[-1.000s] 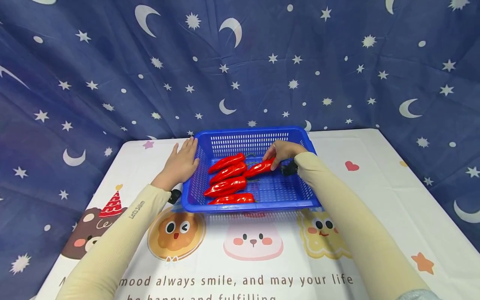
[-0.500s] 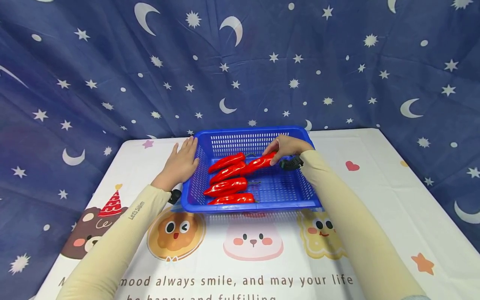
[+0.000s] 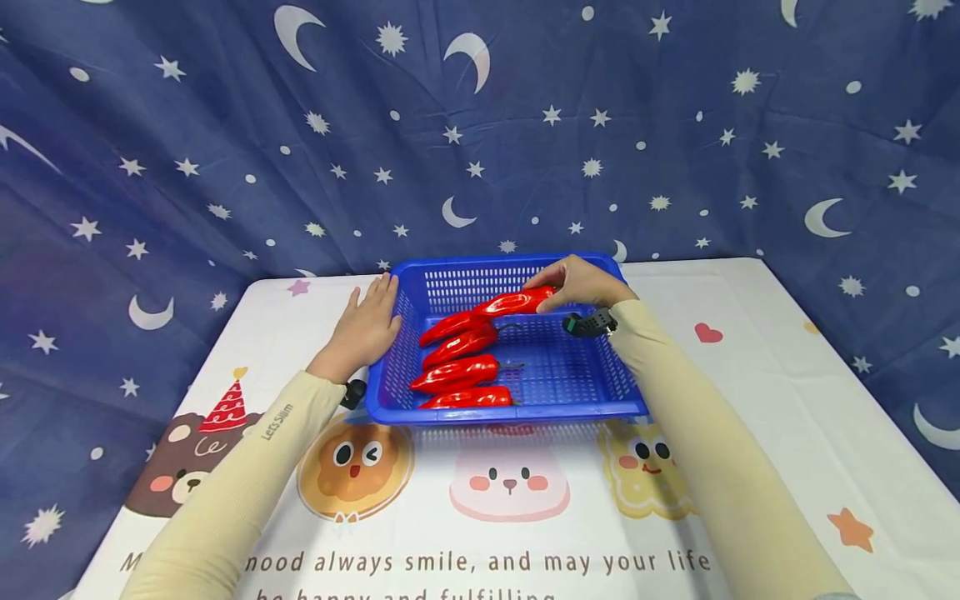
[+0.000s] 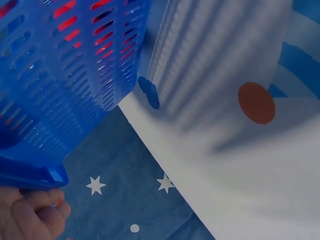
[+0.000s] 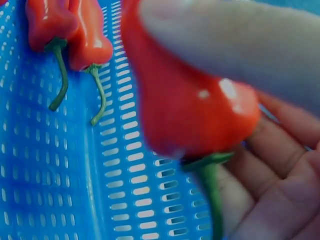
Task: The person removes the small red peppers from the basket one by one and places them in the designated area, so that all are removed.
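A blue plastic basket (image 3: 517, 410) with slotted walls holds several red peppers (image 3: 454, 373) in a column along its left half. Over the back of the basket, my right hand (image 3: 581, 282) pinches one red pepper (image 3: 517, 302) between thumb and fingers, its tip pointing left. The right wrist view shows this pepper's green stem (image 5: 211, 195) hanging below the thumb. My left hand (image 3: 363, 329) rests along the basket's left rim with fingers straight. Part of that hand (image 4: 32, 212) appears under the rim in the left wrist view.
A white tablecloth (image 3: 750, 400) with cartoon prints and lettering covers the table. A dark blue curtain (image 3: 525, 200) with moons and stars hangs directly behind the basket. The table's left and right edges are visible.
My right hand has lifted the pepper it grips up and toward the back of the basket, uncovering the stem of the pepper below. The left hand stays on the rim.
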`<state>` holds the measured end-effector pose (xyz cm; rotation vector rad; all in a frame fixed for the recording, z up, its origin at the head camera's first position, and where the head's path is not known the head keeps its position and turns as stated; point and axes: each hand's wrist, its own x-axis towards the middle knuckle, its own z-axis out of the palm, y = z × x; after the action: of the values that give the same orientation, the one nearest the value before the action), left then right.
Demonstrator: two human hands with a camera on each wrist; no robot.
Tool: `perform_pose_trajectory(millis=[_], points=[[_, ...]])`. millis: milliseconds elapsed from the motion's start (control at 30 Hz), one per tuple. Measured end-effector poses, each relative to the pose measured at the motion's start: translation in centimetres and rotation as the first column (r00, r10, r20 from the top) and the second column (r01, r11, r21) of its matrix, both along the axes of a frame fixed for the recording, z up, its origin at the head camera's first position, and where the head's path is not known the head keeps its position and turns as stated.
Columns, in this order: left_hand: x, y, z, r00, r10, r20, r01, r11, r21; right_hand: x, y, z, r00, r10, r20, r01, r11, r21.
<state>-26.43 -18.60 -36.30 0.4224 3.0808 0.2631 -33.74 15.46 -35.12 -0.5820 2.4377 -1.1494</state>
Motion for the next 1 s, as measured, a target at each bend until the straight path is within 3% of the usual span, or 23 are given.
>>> perform_pose_trajectory(millis=[267, 533, 1000], points=[[0.2, 0.2, 0.1, 1.0, 0.014, 0.005, -0.014, 1.0, 0.012, 0.1, -0.1, 0.3, 0.994, -0.111, -0.013, 0.11, 0.99, -0.09], [0.4, 0.4, 0.3, 1.0, 0.029, 0.007, -0.029, 0.999, 0.015, 0.6, 0.4, 1.6, 0.971, -0.234, -0.041, 0.223, 0.958, -0.181], [0.3, 0.5, 0.2, 0.999, 0.036, -0.01, -0.036, 0.999, -0.005, 1.3, 2.6, 4.0, 0.933, -0.348, -0.085, 0.331, 0.928, -0.169]])
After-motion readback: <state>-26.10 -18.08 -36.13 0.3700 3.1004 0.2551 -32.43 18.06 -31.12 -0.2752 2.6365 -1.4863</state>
